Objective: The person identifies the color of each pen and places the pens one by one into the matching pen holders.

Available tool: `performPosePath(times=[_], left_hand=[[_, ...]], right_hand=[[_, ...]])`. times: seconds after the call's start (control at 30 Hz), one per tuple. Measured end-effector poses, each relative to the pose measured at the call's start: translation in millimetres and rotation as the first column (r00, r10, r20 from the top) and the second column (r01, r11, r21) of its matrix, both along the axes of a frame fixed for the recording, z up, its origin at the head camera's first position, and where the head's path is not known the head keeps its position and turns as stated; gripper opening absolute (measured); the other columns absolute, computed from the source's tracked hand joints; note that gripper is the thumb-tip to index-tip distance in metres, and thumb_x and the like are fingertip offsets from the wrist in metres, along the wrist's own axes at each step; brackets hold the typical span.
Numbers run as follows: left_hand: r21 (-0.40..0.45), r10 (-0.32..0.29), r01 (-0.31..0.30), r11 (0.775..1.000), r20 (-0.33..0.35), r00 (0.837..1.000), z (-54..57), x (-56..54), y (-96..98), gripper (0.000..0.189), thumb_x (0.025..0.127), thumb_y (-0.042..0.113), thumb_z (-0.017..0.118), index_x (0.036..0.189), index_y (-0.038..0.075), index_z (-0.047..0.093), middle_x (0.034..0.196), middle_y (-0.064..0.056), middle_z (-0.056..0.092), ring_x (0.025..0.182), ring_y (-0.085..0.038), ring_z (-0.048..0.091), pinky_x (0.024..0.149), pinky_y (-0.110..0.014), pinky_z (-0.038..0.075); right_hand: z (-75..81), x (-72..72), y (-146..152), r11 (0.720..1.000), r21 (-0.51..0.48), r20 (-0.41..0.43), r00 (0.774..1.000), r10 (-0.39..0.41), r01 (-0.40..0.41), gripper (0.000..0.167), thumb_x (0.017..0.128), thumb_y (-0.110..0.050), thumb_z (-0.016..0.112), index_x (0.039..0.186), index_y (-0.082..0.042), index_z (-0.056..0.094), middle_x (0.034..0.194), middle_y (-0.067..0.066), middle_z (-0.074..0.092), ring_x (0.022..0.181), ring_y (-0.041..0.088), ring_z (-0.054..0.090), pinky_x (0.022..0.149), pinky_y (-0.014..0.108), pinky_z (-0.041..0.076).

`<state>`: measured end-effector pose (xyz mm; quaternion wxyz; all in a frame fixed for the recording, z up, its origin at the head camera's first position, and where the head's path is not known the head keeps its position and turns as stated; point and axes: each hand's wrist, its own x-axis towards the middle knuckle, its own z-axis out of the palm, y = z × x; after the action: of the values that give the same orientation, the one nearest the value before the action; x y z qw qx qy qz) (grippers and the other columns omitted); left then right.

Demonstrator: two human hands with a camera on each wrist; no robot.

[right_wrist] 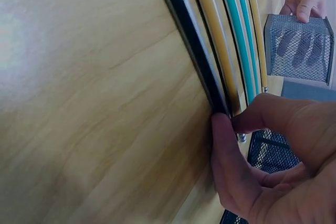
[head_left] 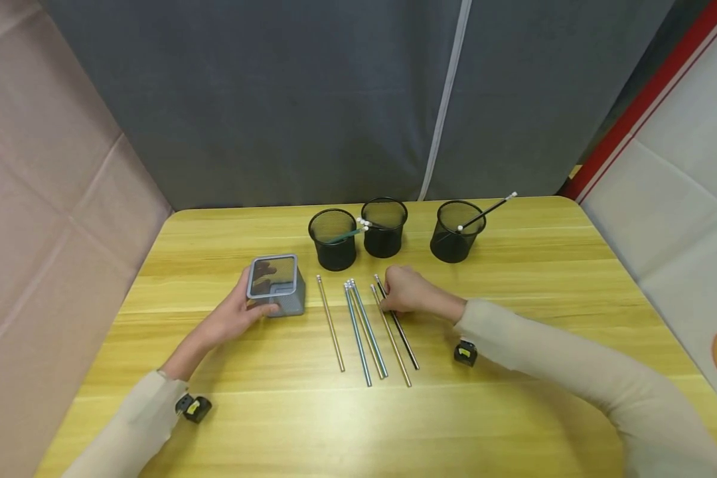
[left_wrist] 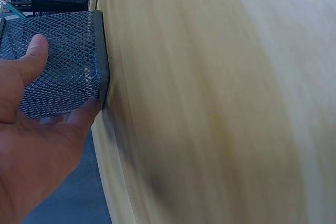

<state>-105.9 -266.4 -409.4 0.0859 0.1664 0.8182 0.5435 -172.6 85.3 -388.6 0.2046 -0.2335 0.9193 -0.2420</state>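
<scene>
My left hand (head_left: 233, 317) holds a square grey mesh pencil holder (head_left: 291, 305) upright on the table at the left. In the left wrist view the thumb lies across the mesh wall (left_wrist: 68, 61), with fingers around the far side and by the base. My right hand (head_left: 407, 290) pinches a black pencil (head_left: 407, 346) between thumb and index finger near its eraser end; the pencil lies low along the tabletop. Just left of it lies a gold pencil (head_left: 391, 336). Two blue pencils (head_left: 357, 334) with a gold one between them come after that, then another gold pencil (head_left: 330, 324) nearest the holder.
Along the back stand three round black mesh cups: the left one (head_left: 336, 257) with a green pencil (head_left: 344, 236), the middle one (head_left: 385, 247) with dark pencils, the right one (head_left: 451, 248) with black pencils (head_left: 491, 210). A grey curtain (head_left: 287, 99) hangs behind the wooden table (head_left: 311, 431).
</scene>
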Motion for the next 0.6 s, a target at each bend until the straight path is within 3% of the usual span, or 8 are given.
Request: performPosePath(times=[0.2, 0.5, 0.6], left_hand=[[-0.001, -0.007, 0.007, 1.000, 0.000, 1.000, 0.9, -0.3, -0.8, 0.083, 0.096, -0.005, 0.065, 0.159, 0.005, 0.010, 0.155, -0.029, 0.029, 0.140, -0.047, 0.032, 0.112, -0.059, 0.032], [-0.003, -0.011, 0.011, 1.000, -0.005, 1.000, -0.8, -0.8, -0.9, 0.083, 0.097, -0.006, 0.064, 0.159, 0.004, 0.011, 0.155, -0.029, 0.029, 0.140, -0.048, 0.032, 0.112, -0.059, 0.033], [-0.013, -0.006, 0.006, 1.000, -0.006, 1.000, 0.2, -0.4, -0.9, 0.083, 0.097, -0.005, 0.064, 0.159, 0.004, 0.011, 0.155, -0.029, 0.029, 0.140, -0.048, 0.032, 0.112, -0.059, 0.032]], right_hand=[[-0.4, -1.4, -1, 1.000, 0.027, -0.002, 1.000, 0.010, -0.010, 0.046, 0.079, -0.004, 0.074, 0.046, -0.016, 0.044, 0.040, -0.002, 0.050, 0.033, 0.008, 0.043, 0.042, 0.021, 0.028], [0.1, -6.6, 6, 0.998, -0.047, 0.092, 0.995, 0.036, -0.032, 0.051, 0.083, -0.008, 0.078, 0.047, -0.016, 0.043, 0.040, -0.002, 0.048, 0.038, 0.013, 0.052, 0.042, 0.019, 0.031], [3.0, -7.6, 9, 0.997, -0.079, 0.107, 0.994, 0.034, -0.025, 0.051, 0.083, -0.006, 0.077, 0.049, -0.016, 0.040, 0.041, -0.004, 0.041, 0.038, 0.012, 0.048, 0.044, 0.020, 0.033]])
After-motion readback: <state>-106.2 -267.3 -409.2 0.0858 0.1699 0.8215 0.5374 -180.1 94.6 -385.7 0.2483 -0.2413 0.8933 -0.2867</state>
